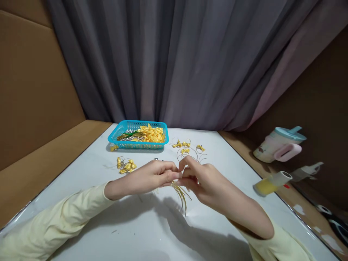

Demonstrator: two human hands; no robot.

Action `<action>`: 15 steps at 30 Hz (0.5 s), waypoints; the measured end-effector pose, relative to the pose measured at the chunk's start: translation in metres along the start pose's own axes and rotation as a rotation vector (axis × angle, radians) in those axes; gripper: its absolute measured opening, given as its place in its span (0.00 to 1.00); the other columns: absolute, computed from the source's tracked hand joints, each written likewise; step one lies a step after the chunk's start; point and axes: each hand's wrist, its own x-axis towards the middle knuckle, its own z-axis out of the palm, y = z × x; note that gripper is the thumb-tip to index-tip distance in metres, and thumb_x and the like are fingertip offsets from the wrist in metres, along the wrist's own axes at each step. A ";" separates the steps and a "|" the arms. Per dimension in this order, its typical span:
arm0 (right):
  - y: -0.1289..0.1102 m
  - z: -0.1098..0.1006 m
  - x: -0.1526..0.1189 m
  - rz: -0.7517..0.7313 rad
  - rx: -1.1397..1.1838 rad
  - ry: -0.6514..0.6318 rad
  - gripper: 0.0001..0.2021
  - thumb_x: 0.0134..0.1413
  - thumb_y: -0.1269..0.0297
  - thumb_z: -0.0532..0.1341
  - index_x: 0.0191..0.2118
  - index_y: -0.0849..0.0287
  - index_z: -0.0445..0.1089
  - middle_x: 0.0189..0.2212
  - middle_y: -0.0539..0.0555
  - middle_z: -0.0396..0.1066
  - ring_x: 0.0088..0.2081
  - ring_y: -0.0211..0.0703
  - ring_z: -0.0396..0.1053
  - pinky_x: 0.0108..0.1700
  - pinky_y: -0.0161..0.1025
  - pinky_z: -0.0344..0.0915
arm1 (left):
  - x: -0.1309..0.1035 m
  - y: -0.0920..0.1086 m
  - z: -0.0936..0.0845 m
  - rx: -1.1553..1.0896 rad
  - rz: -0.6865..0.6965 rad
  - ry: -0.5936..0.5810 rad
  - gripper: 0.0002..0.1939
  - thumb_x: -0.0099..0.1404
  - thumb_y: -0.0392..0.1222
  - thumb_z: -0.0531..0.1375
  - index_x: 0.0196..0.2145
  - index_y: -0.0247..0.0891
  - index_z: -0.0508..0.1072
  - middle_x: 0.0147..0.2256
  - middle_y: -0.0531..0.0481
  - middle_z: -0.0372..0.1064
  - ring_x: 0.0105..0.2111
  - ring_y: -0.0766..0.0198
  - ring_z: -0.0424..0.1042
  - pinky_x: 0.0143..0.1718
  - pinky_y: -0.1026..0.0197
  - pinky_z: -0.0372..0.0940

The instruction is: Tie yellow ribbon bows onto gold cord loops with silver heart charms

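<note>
Above the middle of the white table, my left hand (159,174) is closed with thumb and fingers pressed together. A thin bundle of golden wire-like strands (181,194) hangs from beneath its fingertips. My right hand (202,179) is closed in a pinch against the left fingertips; whatever lies between its fingers is hidden. Just beyond the hands lie several yellow ribbon bows (185,144) with thin curled wires. Another small group of yellow bows (126,166) rests to the left of my left hand.
A blue basket (138,146) with yellow bows, silvery bits and green-gold strands stands at the back. On the right are a lidded cup (277,145), a bottle of yellow liquid (268,185), a clear nozzle bottle (303,173) and dark-handled scissors (338,228). Grey curtains (174,65) hang behind.
</note>
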 end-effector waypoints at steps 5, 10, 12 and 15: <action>0.002 -0.008 -0.002 0.038 -0.164 -0.016 0.09 0.51 0.77 0.53 0.26 0.60 0.65 0.15 0.47 0.62 0.17 0.33 0.54 0.21 0.31 0.49 | -0.001 0.001 -0.009 -0.128 -0.096 -0.070 0.12 0.63 0.48 0.55 0.28 0.36 0.66 0.18 0.59 0.53 0.19 0.70 0.49 0.22 0.66 0.44; 0.003 -0.005 0.003 0.002 -0.166 0.130 0.11 0.52 0.76 0.54 0.26 0.61 0.71 0.17 0.50 0.68 0.18 0.33 0.60 0.23 0.31 0.54 | 0.003 -0.005 -0.005 -0.608 -0.112 -0.039 0.10 0.63 0.45 0.57 0.30 0.35 0.68 0.15 0.62 0.46 0.18 0.72 0.40 0.21 0.66 0.41; 0.004 -0.002 0.007 -0.001 -0.184 0.230 0.12 0.56 0.70 0.55 0.23 0.61 0.71 0.15 0.50 0.65 0.17 0.34 0.58 0.23 0.32 0.53 | 0.004 -0.008 -0.002 -0.751 -0.096 0.015 0.09 0.63 0.43 0.57 0.31 0.34 0.69 0.16 0.62 0.43 0.18 0.72 0.37 0.19 0.67 0.40; 0.006 0.005 0.009 -0.016 -0.222 0.333 0.15 0.58 0.65 0.55 0.21 0.60 0.68 0.14 0.50 0.63 0.17 0.34 0.56 0.22 0.32 0.52 | 0.005 -0.008 0.000 -0.892 -0.063 0.112 0.05 0.61 0.37 0.58 0.31 0.32 0.69 0.16 0.62 0.43 0.18 0.73 0.35 0.18 0.68 0.39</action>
